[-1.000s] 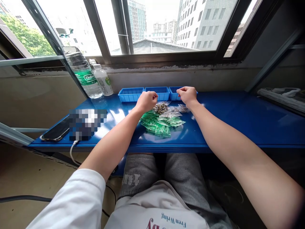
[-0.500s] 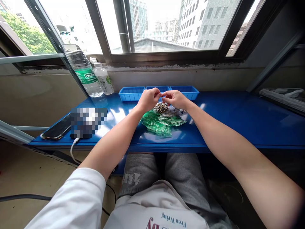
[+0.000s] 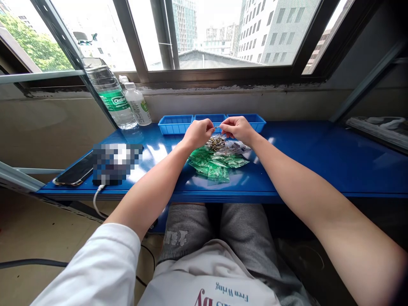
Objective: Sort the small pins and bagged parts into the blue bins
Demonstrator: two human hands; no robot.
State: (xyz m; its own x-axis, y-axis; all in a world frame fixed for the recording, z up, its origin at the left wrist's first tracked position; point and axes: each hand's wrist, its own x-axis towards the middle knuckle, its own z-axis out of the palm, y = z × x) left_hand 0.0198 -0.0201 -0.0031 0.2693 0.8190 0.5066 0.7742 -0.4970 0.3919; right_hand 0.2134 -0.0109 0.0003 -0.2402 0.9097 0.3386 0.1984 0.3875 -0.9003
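Both hands are raised over a pile on the blue table. My left hand (image 3: pixel 200 132) pinches one end of a small thin metal piece (image 3: pixel 217 127). At its other end are the pinched fingertips of my right hand (image 3: pixel 238 128). Just below the hands lies a heap of brass-coloured screws (image 3: pixel 216 143), with small clear packets (image 3: pixel 235 148) to its right. Green plastic packets (image 3: pixel 213 165) spread out nearer the table's front edge. Behind the hands stands a blue three-part tray (image 3: pixel 176 126), partly hidden by them.
A large water bottle (image 3: pixel 116 100) and a smaller white bottle (image 3: pixel 138 104) stand at the back left. A phone (image 3: pixel 76 169) and a blurred-out device with a white cable (image 3: pixel 97 193) lie at left. The blue table (image 3: pixel 318 161) extends right.
My right hand has moved slightly to the right, away from my left hand. The thin piece now shows in the gap between the fingertips.
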